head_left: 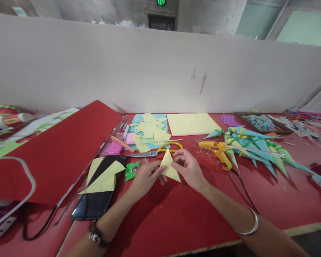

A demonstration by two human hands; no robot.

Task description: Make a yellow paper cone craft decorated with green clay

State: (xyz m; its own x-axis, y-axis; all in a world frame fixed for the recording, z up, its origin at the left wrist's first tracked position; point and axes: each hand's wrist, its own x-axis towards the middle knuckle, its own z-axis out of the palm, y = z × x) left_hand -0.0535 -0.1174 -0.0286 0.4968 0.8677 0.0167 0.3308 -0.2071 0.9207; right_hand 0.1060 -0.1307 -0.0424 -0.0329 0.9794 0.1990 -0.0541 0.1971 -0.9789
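- Head view, left hand (147, 174) and right hand (189, 169) close together: pinching yellow paper triangle (169, 172) from either side, above red table (187, 221).
- Just beyond: yellow-handled scissors (149, 154).
- Rightward: glue gun (216, 147) beside paper cones (262, 145).
- Leftward: smartphone (92, 205) under yellow paper pieces (105, 180).

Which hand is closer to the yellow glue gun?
The right one. The right hand is just left of the glue gun, not touching it. The left hand is farther away, across the folded paper, near the green packet.
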